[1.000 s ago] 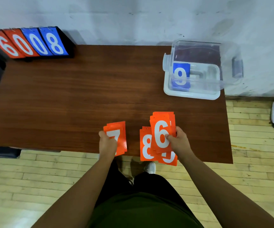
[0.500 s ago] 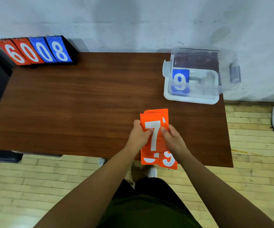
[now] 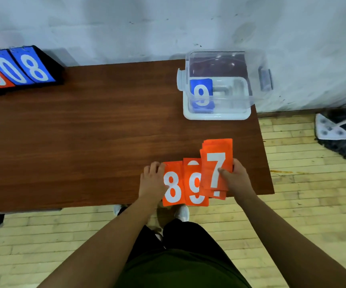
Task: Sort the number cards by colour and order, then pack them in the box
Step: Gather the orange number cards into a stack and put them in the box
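At the table [image 3: 85, 142] front edge: right hand [image 3: 235, 179] pinches the 7-topped stack [image 3: 216, 161], thumb on top; left hand [image 3: 151, 183] palm-down, fingers relaxed, touching the 8 card [image 3: 172, 190].

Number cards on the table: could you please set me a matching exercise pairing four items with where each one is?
Items:
1. orange 7 card
2. orange 8 card
3. blue 9 card
4. flip scoreboard

Places:
A. inside the clear box
B. far left of the table, by the wall
C. gripped in the right hand
D. flat at the near table edge, touched by the left hand

Pairs: 1-C, 2-D, 3-A, 4-B
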